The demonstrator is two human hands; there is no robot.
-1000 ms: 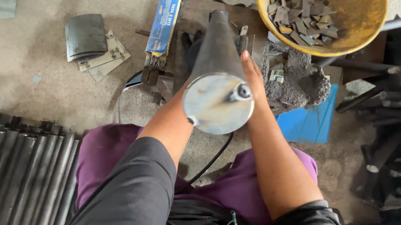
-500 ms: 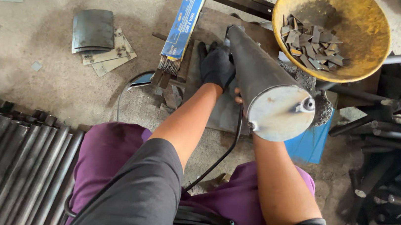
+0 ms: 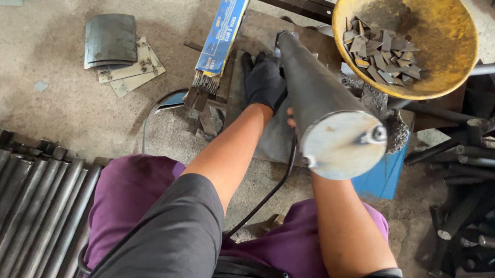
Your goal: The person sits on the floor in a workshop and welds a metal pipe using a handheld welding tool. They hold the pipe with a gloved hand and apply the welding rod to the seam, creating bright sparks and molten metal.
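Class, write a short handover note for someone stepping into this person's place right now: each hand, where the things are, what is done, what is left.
Left hand: black glove, resting against the side of the metal pipe.
Right hand: mostly hidden behind the pipe; its grip cannot be judged.
The pipe is tilted, its capped round end towards the camera, its far end on the metal plate.
Nearby: yellow bowl of metal scraps, blue box of rods, black cable between the knees.
Done and left: no finished or pending work is visible.
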